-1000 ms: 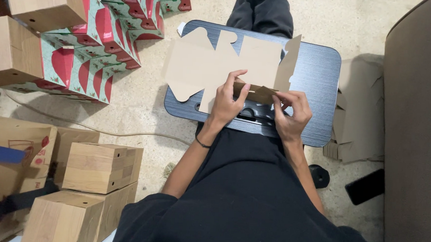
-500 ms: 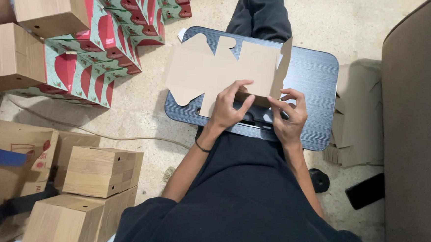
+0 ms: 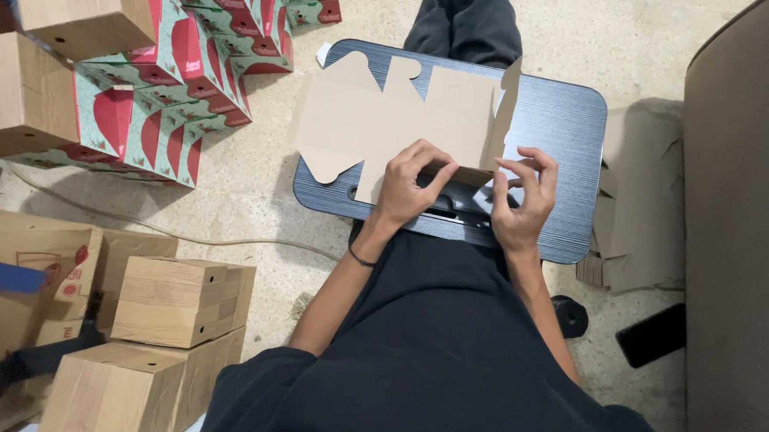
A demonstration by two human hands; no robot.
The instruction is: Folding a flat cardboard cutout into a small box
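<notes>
A flat brown cardboard box blank (image 3: pixel 389 120) lies unfolded on a dark lap tray (image 3: pixel 565 120) across my legs. My left hand (image 3: pixel 411 184) presses on the blank's near edge, fingers curled over a folded flap. My right hand (image 3: pixel 523 200) sits just to the right, its fingertips pinching the blank's near right corner where a side panel stands up.
Rows of red-and-green printed cartons (image 3: pixel 191 66) and wooden boxes (image 3: pixel 23 92) lie on the floor to the left. More wooden boxes (image 3: pixel 178 302) stand at lower left. A stack of flat cardboard (image 3: pixel 635 203) and a brown sofa (image 3: pixel 744 217) are at the right.
The near flap has been folded down under my hands, and both hands have shifted slightly along the near edge. The blank stays on the tray.
</notes>
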